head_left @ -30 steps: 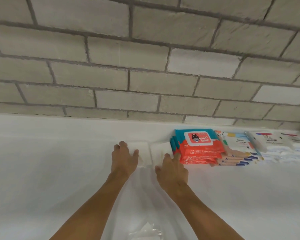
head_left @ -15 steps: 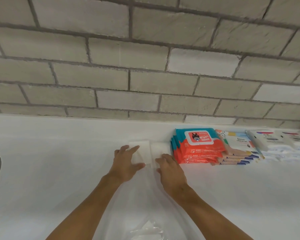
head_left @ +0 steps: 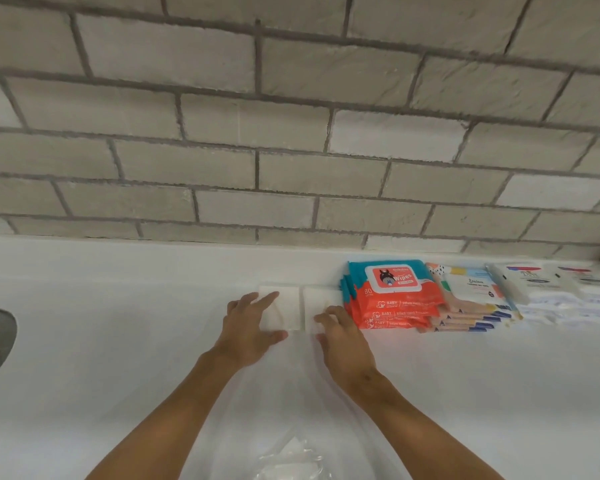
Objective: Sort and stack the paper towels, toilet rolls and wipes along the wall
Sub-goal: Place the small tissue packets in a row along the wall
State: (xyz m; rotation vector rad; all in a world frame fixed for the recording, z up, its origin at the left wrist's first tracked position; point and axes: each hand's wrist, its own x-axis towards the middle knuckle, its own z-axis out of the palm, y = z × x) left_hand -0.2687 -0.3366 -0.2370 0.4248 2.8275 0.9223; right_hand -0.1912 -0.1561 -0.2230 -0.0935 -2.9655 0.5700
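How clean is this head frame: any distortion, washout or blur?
Head view: wide-angle distortion bows the mortar lines of the brick wall; the plain white packs almost vanish against the white counter; print on the far-right packs is too soft to read.

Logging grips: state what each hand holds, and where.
Nothing is gripped: left hand lies flat on the left white pack; right hand presses the near edge of the right white pack.

Your left hand (head_left: 246,327) hides part of one white square stack (head_left: 286,297); your right hand (head_left: 343,337) covers the second stack's (head_left: 321,301) near edge, grip unclear. Far right of your fingers, the white packs (head_left: 548,292) run off-frame, their print too blurred to read.
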